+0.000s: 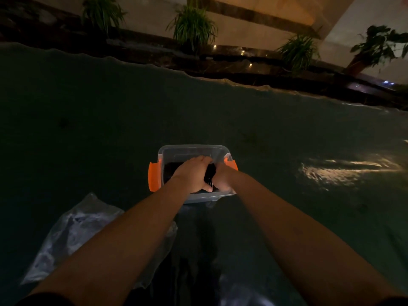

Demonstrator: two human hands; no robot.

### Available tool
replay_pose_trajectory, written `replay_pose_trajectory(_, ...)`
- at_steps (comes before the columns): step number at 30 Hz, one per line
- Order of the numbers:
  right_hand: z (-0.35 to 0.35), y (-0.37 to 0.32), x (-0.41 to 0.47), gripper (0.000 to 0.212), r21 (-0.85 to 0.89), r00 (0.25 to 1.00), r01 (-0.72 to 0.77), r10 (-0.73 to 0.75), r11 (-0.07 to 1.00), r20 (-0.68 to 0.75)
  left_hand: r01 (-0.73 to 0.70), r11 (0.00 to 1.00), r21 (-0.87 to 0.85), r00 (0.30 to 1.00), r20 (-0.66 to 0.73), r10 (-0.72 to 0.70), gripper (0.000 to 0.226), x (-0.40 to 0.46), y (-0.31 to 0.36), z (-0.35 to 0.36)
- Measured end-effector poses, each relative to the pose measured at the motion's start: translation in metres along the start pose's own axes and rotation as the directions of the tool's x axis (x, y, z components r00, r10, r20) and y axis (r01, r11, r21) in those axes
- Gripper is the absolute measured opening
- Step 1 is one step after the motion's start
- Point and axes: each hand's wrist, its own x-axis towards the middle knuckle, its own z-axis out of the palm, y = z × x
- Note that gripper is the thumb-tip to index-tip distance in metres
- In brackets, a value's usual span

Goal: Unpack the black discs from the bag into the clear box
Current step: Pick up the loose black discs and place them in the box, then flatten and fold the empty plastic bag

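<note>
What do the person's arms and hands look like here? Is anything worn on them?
Both forearms are bare from the bottom edge of the picture to the hands. The left hand and the right hand wear no gloves. No watch, bracelet or ring shows, though the light is dim. Dark fabric, perhaps sleeves, shows at the lowest corners.

Box: clear box [194, 151], orange latches [153, 176] on both sides, on the dark tabletop [110, 129].
Hands: left hand [192, 175] and right hand [221, 178] side by side inside the box, clasping a stack of black discs [209, 175] between them.
Bag: crumpled clear bag [72, 228] near the box, under the left forearm.
Light: dim.
</note>
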Motion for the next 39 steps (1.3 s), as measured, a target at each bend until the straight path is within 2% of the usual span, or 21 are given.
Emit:
replay_pose_trajectory(3, -0.003, 0.003, -0.004, 0.046, -0.02, 0.998, -0.023, 0.021, 1.0, -0.066, 0.004, 1.0, -0.015, 1.0, 0.017, -0.004, 0.092, -0.005, -0.001, -0.009)
replay_pose_trajectory(6, -0.001, 0.005, -0.008, 0.025, -0.018, 0.999, 0.001, -0.002, 1.0, -0.05, 0.014, 1.0, -0.002, 1.0, -0.01, -0.014, 0.081, -0.014, -0.006, -0.025)
replay_pose_trajectory(8, -0.004, 0.005, -0.014, 0.011, 0.032, 0.995, -0.018, 0.021, 0.999, -0.099, 0.012, 1.0, 0.026, 0.999, -0.04, -0.011, 0.077, -0.025, -0.01, -0.038)
replay_pose_trajectory(9, -0.004, 0.004, -0.017, 0.012, 0.048, 0.991, -0.018, 0.024, 0.999, -0.135, 0.012, 0.999, 0.033, 0.998, -0.061, -0.01, 0.075, -0.032, -0.012, -0.044)
replay_pose_trajectory(13, -0.003, -0.001, -0.037, 0.059, 0.114, 0.964, 0.064, -0.032, 0.991, -0.265, 0.044, 0.998, 0.036, 0.991, -0.13, -0.039, 0.071, -0.061, -0.017, -0.071)
replay_pose_trajectory(16, 0.001, -0.007, -0.053, 0.077, 0.138, 0.929, 0.171, -0.113, 0.975, -0.352, 0.058, 0.998, 0.021, 0.982, -0.181, -0.053, 0.074, -0.086, -0.02, -0.088)
replay_pose_trajectory(19, 0.01, -0.015, -0.065, 0.092, 0.029, 0.89, 0.234, -0.202, 0.972, -0.409, 0.08, 0.996, 0.023, 0.976, -0.204, -0.074, 0.08, -0.115, -0.028, -0.102)
replay_pose_trajectory(24, 0.026, -0.031, -0.088, 0.106, -0.002, 0.865, 0.308, -0.281, 0.951, -0.416, 0.127, 0.988, 0.092, 0.971, -0.216, -0.104, 0.085, -0.172, -0.046, -0.124)
replay_pose_trajectory(28, 0.043, -0.041, -0.111, 0.113, -0.017, 0.857, 0.357, -0.335, 0.934, -0.391, 0.274, 0.96, 0.064, 0.933, -0.26, -0.249, 0.077, -0.216, -0.059, -0.128)
replay_pose_trajectory(32, 0.061, -0.051, -0.135, 0.112, -0.074, 0.82, 0.446, -0.44, 0.892, -0.365, 0.399, 0.916, 0.043, 0.888, -0.267, -0.374, 0.06, -0.27, -0.062, -0.109)
replay_pose_trajectory(37, 0.087, -0.053, -0.164, 0.109, -0.089, 0.768, 0.529, -0.52, 0.844, -0.373, 0.494, 0.86, 0.127, 0.869, -0.111, -0.483, 0.051, -0.31, -0.034, -0.051)
replay_pose_trajectory(39, 0.093, -0.052, -0.172, 0.107, -0.095, 0.768, 0.532, -0.527, 0.841, -0.363, 0.476, 0.872, 0.117, 0.879, -0.039, -0.475, 0.044, -0.315, -0.016, -0.028)
